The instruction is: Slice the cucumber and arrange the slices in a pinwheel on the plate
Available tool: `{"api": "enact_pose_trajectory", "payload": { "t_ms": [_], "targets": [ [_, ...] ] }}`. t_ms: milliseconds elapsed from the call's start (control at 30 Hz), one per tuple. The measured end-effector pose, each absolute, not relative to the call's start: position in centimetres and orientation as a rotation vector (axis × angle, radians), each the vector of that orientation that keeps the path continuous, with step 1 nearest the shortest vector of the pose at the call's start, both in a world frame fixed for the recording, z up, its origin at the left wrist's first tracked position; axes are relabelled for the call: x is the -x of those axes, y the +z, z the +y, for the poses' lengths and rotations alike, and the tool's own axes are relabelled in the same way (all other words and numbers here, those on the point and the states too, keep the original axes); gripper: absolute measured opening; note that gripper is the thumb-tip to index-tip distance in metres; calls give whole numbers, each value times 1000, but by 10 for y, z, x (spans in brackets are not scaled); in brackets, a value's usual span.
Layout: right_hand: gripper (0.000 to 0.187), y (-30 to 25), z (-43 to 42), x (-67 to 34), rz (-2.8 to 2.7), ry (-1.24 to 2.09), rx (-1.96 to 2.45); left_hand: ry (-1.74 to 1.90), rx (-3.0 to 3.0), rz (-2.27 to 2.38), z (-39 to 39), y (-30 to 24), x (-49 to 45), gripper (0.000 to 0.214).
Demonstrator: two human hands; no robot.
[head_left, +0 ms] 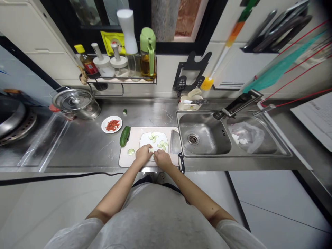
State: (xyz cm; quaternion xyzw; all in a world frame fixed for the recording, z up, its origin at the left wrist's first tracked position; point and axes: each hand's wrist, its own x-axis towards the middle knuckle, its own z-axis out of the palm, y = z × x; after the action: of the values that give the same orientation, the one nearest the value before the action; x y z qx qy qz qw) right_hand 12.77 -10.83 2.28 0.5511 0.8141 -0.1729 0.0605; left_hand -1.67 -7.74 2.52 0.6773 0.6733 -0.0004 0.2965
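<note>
A white square plate rests on the pale cutting board. Thin cucumber slices lie on it in two curved, pinwheel-like groups. Over the plate's near part, my left hand and my right hand come together, fingers closed in a pinch. Between the fingertips a bit of pale green cucumber slice shows, mostly covered by the fingers. A large cucumber lies across the board's left edge, and a small heap of cut slices sits below it. The cleaver lies along the board's right side, its black handle toward me.
A small plate of chopped red pieces and a cucumber end stand behind the board. The double sink is to the right, with a plastic bag in its far basin. A lidded pot stands left, below a condiment rack.
</note>
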Motion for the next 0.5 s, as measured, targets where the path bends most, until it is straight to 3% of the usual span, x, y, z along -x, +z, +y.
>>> {"api": "enact_pose_trajectory", "payload": {
  "t_ms": [500],
  "targets": [
    [32, 33, -102, -138, 2465, -580, -1747, 274, -1601, 1818, -75, 29, 32, 21]
  ]
}}
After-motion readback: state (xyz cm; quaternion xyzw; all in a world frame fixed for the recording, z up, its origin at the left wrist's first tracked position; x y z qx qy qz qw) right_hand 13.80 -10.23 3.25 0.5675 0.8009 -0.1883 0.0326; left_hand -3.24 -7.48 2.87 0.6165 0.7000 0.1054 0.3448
